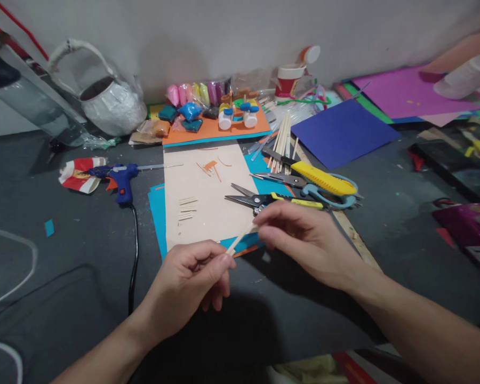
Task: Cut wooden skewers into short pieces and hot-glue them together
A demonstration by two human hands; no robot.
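Between finger and thumb, my left hand (pixel 196 272) holds the near end of a thin pale wooden stick (pixel 240 239); it may be more than one piece. My right hand (pixel 308 242) is pinched at the far end of it, fingertips close together. Past the hands lies a sheet of cream paper (pixel 208 213), where several short cut stick pieces (pixel 188 201) rest in small rows. Black-and-yellow cutters (pixel 260 199) with spread blades lie just beyond my right hand. Scissors with blue-grey handles (pixel 330 198) and a yellow utility knife (pixel 324 179) are behind them.
A blue glue gun (pixel 124 181) with a trailing black cord lies at left. Behind are bagged clay (pixel 191 111), a small wheeled model (pixel 238 114), a bundle of long sticks (pixel 280 144) and a silver basket (pixel 112 104). Dark blue paper (pixel 344 133) lies at right.
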